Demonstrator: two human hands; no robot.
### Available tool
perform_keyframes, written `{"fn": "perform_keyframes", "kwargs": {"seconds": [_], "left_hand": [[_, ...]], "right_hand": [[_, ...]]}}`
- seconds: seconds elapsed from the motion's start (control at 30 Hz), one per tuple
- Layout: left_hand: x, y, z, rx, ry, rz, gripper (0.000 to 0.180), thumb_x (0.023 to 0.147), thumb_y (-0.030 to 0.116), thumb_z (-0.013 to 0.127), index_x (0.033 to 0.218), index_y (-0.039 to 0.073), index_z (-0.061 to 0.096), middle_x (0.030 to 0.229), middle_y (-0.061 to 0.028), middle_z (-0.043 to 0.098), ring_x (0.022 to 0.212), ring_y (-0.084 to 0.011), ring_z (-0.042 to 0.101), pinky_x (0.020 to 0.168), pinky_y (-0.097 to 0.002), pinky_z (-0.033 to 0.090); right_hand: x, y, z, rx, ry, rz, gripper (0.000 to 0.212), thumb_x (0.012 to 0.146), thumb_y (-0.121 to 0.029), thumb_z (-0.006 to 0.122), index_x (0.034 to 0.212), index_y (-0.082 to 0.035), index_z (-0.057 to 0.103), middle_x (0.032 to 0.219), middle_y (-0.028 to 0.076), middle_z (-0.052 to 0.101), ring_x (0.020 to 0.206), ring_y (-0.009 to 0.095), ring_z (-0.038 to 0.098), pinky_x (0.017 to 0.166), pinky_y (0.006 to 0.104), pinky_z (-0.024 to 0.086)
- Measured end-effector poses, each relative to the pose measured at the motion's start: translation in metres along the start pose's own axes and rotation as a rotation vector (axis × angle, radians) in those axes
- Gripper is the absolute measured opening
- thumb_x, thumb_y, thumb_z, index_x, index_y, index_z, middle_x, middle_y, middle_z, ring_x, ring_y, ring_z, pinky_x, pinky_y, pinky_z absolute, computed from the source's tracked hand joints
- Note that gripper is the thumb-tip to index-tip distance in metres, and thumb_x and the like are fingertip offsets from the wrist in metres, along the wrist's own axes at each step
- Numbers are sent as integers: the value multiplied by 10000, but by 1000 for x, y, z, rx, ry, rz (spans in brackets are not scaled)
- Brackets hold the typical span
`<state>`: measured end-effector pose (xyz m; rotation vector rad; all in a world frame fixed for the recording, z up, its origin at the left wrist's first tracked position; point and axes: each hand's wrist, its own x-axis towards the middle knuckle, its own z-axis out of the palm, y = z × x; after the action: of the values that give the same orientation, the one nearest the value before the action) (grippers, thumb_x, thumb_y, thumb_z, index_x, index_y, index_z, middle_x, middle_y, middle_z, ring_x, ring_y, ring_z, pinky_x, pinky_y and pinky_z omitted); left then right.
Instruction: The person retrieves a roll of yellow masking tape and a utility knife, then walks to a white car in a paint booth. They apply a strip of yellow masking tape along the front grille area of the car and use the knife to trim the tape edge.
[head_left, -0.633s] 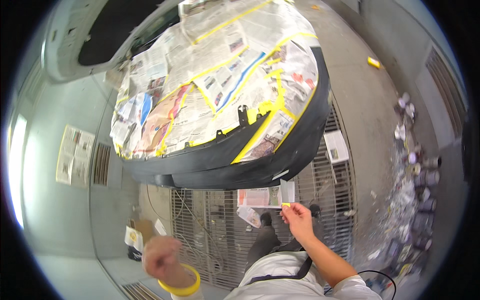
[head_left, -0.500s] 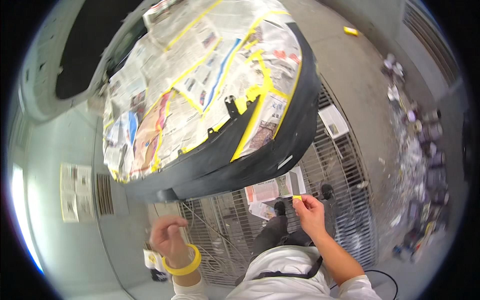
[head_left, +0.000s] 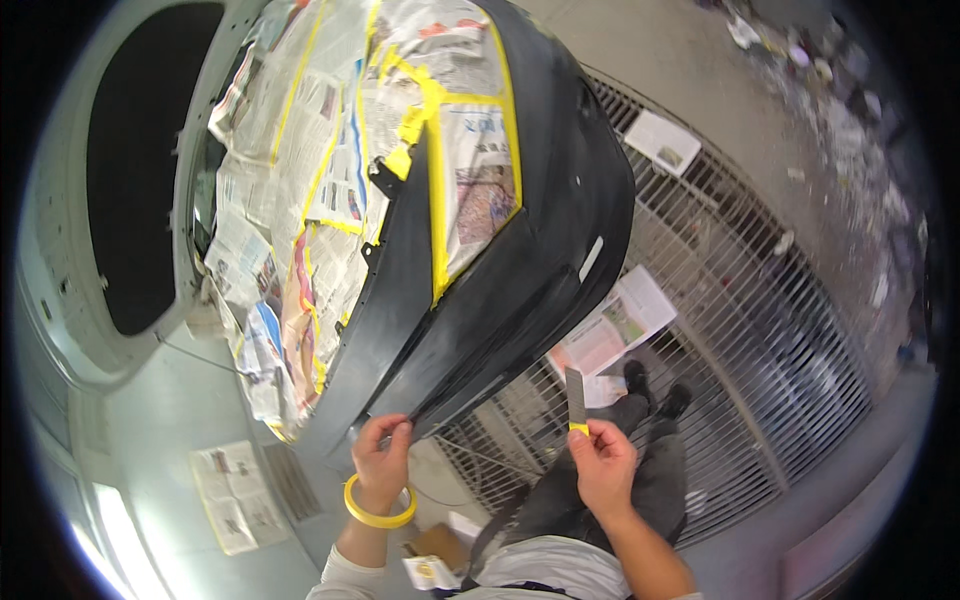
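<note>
A black car bumper (head_left: 520,250) hangs in front of me, its upper part masked with newspaper (head_left: 320,190) and yellow tape strips (head_left: 436,210). My left hand (head_left: 382,462) pinches the bumper's lower edge; a roll of yellow tape (head_left: 378,514) sits around that wrist. My right hand (head_left: 604,462) is raised just right of the bumper and holds a short strip of tape (head_left: 575,402) upright, with its yellow end between thumb and fingers.
A metal floor grate (head_left: 760,330) lies under my feet, with loose newspaper sheets (head_left: 612,328) on it. A white car body panel (head_left: 60,300) with a dark opening stands at left. Scattered litter (head_left: 850,90) lines the right floor. More newspaper (head_left: 232,492) lies lower left.
The view has swung, so the bumper now looks larger and closer. My left hand rose from near my body and took hold of the bumper's lower edge. My right hand still holds the tape strip.
</note>
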<state>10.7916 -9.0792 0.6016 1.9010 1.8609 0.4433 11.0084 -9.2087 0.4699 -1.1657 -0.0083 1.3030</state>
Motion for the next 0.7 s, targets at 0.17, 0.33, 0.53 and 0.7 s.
{"fn": "perform_keyframes", "kwargs": {"seconds": [0.17, 0.33, 0.53, 0.7], "left_hand": [[35, 8, -51, 319, 50, 396, 194, 837, 42, 685, 1023, 0, 650, 947, -134, 671, 917, -261, 639, 850, -350, 487], [63, -20, -78, 347, 12, 507, 249, 818, 50, 697, 1056, 5, 640, 1000, -143, 672, 962, -277, 643, 878, -363, 486], [105, -125, -126, 202, -41, 493, 296, 859, 68, 676, 1139, -10, 624, 1049, -106, 676, 995, -203, 632, 914, -327, 479], [128, -209, -161, 227, -249, 542, 364, 855, 96, 703, 1193, 7, 600, 1089, -105, 660, 1004, -209, 628, 914, -329, 484]], "right_hand": [[-10, 17, 18, 55, 57, -79, 110, 881, -66, 684, 915, 36, 665, 808, 3, 617, 686, 41, 499, 609, 200, 410], [-25, 34, 44, -14, 161, -246, 97, 876, -62, 690, 908, 27, 666, 771, 12, 576, 701, 71, 499, 623, 220, 408], [-64, 95, 105, 93, 258, -172, 114, 934, -82, 656, 984, 21, 653, 836, -44, 600, 707, 13, 486, 613, 180, 390], [-107, 171, 182, 153, 329, -161, 106, 923, -61, 671, 989, 20, 653, 849, -36, 600, 724, 18, 493, 644, 175, 404]]}}
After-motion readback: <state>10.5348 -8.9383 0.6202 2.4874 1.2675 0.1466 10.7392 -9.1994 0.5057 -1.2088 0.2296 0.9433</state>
